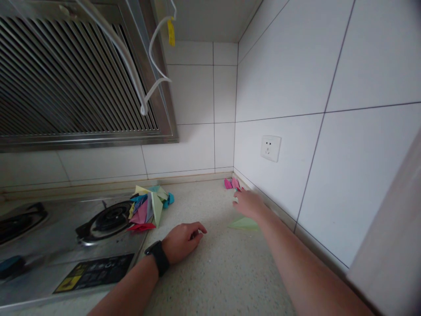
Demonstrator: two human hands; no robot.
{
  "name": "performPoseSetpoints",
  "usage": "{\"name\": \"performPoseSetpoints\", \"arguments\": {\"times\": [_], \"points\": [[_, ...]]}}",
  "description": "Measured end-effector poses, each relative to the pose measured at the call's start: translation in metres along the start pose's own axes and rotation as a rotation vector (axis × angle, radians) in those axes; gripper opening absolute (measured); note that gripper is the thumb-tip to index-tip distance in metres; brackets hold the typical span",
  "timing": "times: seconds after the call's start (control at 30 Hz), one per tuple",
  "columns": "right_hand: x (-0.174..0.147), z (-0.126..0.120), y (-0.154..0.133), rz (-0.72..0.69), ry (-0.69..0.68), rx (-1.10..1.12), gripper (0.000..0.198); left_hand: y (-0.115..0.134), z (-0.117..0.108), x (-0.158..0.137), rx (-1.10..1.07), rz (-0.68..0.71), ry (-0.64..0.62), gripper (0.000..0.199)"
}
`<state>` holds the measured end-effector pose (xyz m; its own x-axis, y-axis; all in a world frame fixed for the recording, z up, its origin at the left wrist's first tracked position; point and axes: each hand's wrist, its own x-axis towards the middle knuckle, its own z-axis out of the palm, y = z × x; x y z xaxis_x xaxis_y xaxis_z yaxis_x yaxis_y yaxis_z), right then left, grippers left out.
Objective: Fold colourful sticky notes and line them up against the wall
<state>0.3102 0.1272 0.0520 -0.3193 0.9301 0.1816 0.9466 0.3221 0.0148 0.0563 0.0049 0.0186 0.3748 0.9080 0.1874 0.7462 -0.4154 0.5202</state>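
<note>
My left hand (184, 240), with a black watch on its wrist, rests low over the speckled countertop (210, 267). Its fingers are loosely bent, thumb and forefinger apart, and nothing is held. Toward the back corner my right hand (249, 204) reaches out with thumb and fingers apart. Just beyond its fingertips lie pink folded paper pieces (228, 183). A small red and dark bit (239, 189) shows at the fingers, too small to name; whether they touch it I cannot tell. Partly covered by my right wrist, a light green folded paper (242, 224) lies on the counter.
Left of my hands, a pile of colourful folded papers (146, 208) sits at the edge of the gas stove (59, 259), against a burner (110, 219). A range hood (82, 79) with a dangling white cord (128, 57) hangs above. The tiled wall has a socket (270, 148).
</note>
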Motion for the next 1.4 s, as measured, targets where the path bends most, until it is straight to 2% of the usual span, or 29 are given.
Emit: {"name": "performPoseSetpoints", "arguments": {"times": [0.03,0.1,0.17,0.23,0.3,0.47,0.53,0.6,0.7,0.8,0.87,0.93,1.0,1.13,1.23,1.33,1.4], "points": [[-0.002,-0.001,-0.007,-0.051,0.05,0.016,0.038,0.0,0.0,0.0,0.003,-0.004,-0.001,0.028],[-0.007,-0.001,-0.023,-0.279,0.162,0.085,0.033,0.001,0.0,0.0,0.011,-0.012,-0.004,0.029],[-0.013,0.004,-0.038,-0.532,0.096,0.107,0.027,0.001,-0.001,0.0,0.021,-0.016,-0.01,0.028],[-0.017,0.011,-0.049,-0.617,0.036,0.069,0.025,0.001,-0.001,0.0,0.029,-0.018,-0.009,0.028],[-0.019,0.018,-0.052,-0.589,0.026,0.033,0.028,0.0,-0.001,0.0,0.036,-0.016,-0.004,0.028],[-0.013,0.02,-0.036,-0.343,0.107,-0.03,0.044,0.0,-0.001,0.0,0.042,-0.014,-0.001,0.028],[-0.011,0.017,-0.032,-0.292,0.12,-0.022,0.048,0.0,-0.001,0.0,0.042,-0.01,-0.002,0.028],[-0.012,0.014,-0.036,-0.345,0.118,0.038,0.044,0.001,0.0,0.0,0.041,-0.004,-0.002,0.028],[-0.023,0.011,-0.057,-0.596,0.09,0.23,0.04,-0.001,0.0,0.001,0.038,0.0,0.002,0.029],[-0.041,0.01,-0.084,-0.796,-0.001,0.446,0.055,-0.004,0.001,0.002,0.039,0.023,-0.009,0.028],[-0.052,0.01,-0.096,-0.797,-0.049,0.532,0.079,-0.006,0.002,0.002,0.047,0.047,-0.028,0.027],[-0.057,0.011,-0.1,-0.755,-0.112,0.551,0.089,-0.007,0.002,0.003,0.07,0.058,-0.043,0.027],[-0.055,0.011,-0.097,-0.751,-0.115,0.532,0.086,-0.008,0.002,0.003,0.1,0.064,-0.042,0.027],[-0.049,0.01,-0.09,-0.779,-0.059,0.476,0.063,-0.009,-0.001,0.002,0.157,0.076,-0.015,0.025],[-0.048,0.011,-0.089,-0.763,-0.083,0.443,0.048,-0.012,-0.005,-0.001,0.192,0.091,0.005,0.023],[-0.048,0.012,-0.088,-0.748,-0.093,0.431,0.045,-0.018,-0.009,-0.001,0.223,0.075,0.026,0.024],[-0.047,0.012,-0.088,-0.754,-0.084,0.434,0.049,-0.025,-0.013,0.0,0.264,0.009,0.086,0.024]]}}
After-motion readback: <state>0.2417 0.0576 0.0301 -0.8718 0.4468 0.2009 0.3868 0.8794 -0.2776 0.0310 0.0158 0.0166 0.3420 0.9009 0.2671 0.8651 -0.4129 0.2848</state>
